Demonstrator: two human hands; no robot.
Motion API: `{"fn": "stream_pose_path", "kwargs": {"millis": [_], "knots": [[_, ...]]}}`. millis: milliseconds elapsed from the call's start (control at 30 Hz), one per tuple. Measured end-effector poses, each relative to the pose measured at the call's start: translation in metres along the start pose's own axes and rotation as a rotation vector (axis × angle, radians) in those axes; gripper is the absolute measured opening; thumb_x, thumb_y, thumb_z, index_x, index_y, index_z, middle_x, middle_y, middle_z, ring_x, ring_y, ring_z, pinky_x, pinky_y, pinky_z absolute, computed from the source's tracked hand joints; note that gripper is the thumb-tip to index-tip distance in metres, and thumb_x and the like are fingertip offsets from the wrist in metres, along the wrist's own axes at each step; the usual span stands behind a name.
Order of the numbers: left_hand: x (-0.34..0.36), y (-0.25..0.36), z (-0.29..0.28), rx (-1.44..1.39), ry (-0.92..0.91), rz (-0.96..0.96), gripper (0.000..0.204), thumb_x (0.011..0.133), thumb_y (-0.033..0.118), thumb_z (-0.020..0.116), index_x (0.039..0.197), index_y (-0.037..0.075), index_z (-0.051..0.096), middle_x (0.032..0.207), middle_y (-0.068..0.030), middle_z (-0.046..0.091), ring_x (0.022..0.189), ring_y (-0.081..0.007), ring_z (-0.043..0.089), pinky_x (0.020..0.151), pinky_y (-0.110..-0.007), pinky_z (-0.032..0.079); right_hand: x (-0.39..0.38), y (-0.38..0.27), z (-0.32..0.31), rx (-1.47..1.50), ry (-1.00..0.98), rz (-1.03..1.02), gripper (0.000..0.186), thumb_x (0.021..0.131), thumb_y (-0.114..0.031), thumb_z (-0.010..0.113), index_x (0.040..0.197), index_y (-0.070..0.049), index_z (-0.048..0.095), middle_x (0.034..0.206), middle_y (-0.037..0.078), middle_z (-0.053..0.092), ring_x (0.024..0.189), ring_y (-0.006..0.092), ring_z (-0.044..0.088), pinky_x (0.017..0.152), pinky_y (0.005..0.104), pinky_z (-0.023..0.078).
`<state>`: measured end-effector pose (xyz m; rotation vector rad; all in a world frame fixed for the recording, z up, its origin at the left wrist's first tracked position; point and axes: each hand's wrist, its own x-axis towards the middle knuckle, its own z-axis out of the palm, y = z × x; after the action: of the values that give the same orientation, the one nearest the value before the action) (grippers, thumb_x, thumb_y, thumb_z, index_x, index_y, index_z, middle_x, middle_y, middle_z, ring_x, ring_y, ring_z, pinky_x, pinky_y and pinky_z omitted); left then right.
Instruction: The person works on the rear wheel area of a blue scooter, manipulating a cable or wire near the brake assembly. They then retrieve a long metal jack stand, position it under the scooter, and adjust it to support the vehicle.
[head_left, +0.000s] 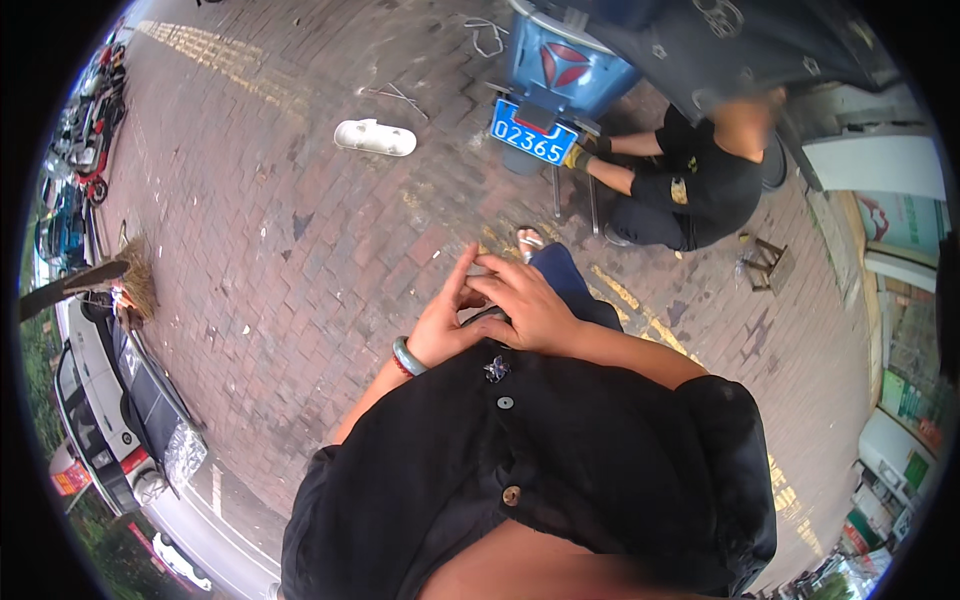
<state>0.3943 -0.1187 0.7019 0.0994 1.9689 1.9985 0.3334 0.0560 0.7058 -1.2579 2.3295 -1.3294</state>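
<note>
My left hand (440, 318) and my right hand (535, 305) meet in front of my black shirt (560, 440). Their fingertips touch, with the right fingers lying across the left ones and the thumbs close together below. The fingers are stretched out, and I see no object between them. A pale green bangle and a red beaded bracelet (405, 358) circle my left wrist. Ahead and to the right stands a blue scooter (590, 65) with a blue plate at its rear. A co-worker in black (710, 185) crouches beside it, with gloved hands (580, 155) at the scooter's rear.
A white oblong panel (375, 138) lies on the brick paving (300, 260), near thin metal rods (400, 97). A small wooden stool (767, 266) stands behind the co-worker. Parked cars (100, 400), a straw broom (135, 275) and several motorbikes (90, 130) line the left; shopfronts run along the right.
</note>
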Motion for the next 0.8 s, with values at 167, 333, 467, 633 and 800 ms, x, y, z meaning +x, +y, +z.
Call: {"fn": "stream_pose_path", "kwargs": {"millis": [167,333,467,633,800], "knots": [[0.026,-0.005,-0.069,0.131,0.097,0.005,0.075,0.079,0.006,0.065,0.143,0.009,0.026,0.114,-0.0129,0.06,0.104,-0.0232,0.06,0.092,-0.034,0.045,0.068,0.024,0.012,-0.012,-0.076,-0.003,0.048,0.084,-0.046,0.056,0.112,-0.007,0.058,0.117,0.013,0.05,0.104,0.032,0.051,0.088,0.0423,0.039],[0.068,0.009,-0.178,0.424,0.248,-0.046,0.057,0.079,0.012,0.065,0.132,0.008,0.046,0.118,-0.0156,0.057,0.102,-0.0318,0.058,0.085,-0.035,0.047,0.191,0.058,0.041,0.04,-0.064,-0.047,0.04,0.081,-0.04,0.061,0.107,-0.009,0.061,0.11,0.012,0.053,0.098,0.0298,0.053,0.084,0.0404,0.041],[0.071,0.043,-0.27,0.551,0.413,-0.057,0.047,0.078,0.011,0.066,0.124,0.008,0.054,0.117,-0.0146,0.056,0.102,-0.0309,0.058,0.085,-0.035,0.047,0.299,0.057,0.068,0.103,-0.114,-0.127,0.037,0.078,-0.036,0.065,0.103,-0.009,0.061,0.106,0.01,0.055,0.095,0.0287,0.054,0.083,0.0405,0.041],[0.064,0.069,-0.375,0.603,0.509,-0.039,0.044,0.074,0.008,0.068,0.117,0.008,0.061,0.119,-0.0123,0.053,0.1,-0.0282,0.058,0.083,-0.034,0.048,0.413,0.047,0.102,0.143,-0.239,-0.272,0.037,0.08,-0.037,0.063,0.108,-0.012,0.061,0.103,0.007,0.056,0.094,0.0278,0.055,0.082,0.0395,0.042],[0.059,0.059,-0.502,0.725,0.535,-0.021,0.043,0.072,0.008,0.069,0.114,0.011,0.063,0.118,-0.0113,0.054,0.097,-0.0262,0.059,0.08,-0.033,0.049,0.525,0.052,0.17,0.2,-0.323,-0.314,0.031,0.08,-0.034,0.063,0.105,-0.014,0.06,0.099,0.006,0.057,0.092,0.0257,0.056,0.081,0.0391,0.042]]}}
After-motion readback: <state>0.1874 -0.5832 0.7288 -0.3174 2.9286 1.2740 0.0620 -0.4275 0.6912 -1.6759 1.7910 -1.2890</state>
